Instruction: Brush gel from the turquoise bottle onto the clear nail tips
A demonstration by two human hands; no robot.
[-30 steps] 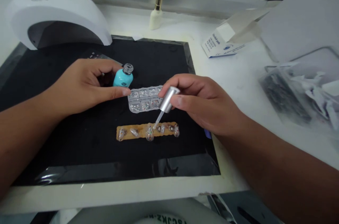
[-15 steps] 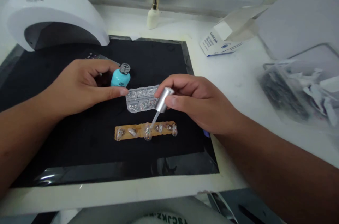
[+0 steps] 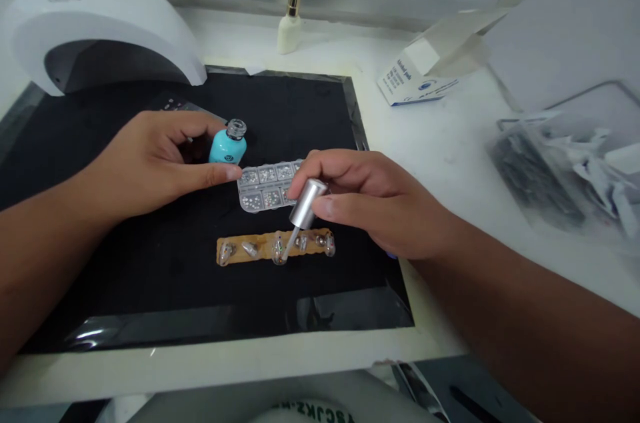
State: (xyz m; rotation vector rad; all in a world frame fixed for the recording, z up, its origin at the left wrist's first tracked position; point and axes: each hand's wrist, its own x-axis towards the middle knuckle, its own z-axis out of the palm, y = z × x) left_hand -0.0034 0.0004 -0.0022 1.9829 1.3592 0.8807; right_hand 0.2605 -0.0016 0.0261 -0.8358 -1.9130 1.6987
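Lamp (image 3: 115,10): I saw it as a white arch in the upper left of the frame.
Left hand (image 3: 160,163): left of centre, thumb and fingers closed around the bottle (image 3: 228,145); I noticed no change there over the last half second.
Bottle: turquoise and uncapped, mouth up, just left of centre; the thumb hid its base, so I couldn't tell whether it touched the mat (image 3: 210,290).
Strip (image 3: 264,250): it lay in the lower centre, on the mat, bearing a row of decorated nail tips, and it hadn't moved.
Case (image 3: 267,186): just above the strip at frame centre, its compartments full of sparkly bits, its right end behind the other hand.
Brush (image 3: 291,242): the main change; its end had slid from the upper part of the middle nail tip (image 3: 278,246) to the lower right edge, so I judged the brushwork had passed to that lower part. Contact was too fine for me to confirm.
Right hand (image 3: 370,203): right of centre, a little lower than before, thumb and forefinger pinching the silver cap (image 3: 309,204).
Box (image 3: 417,76): upper right, open-topped, untouched.
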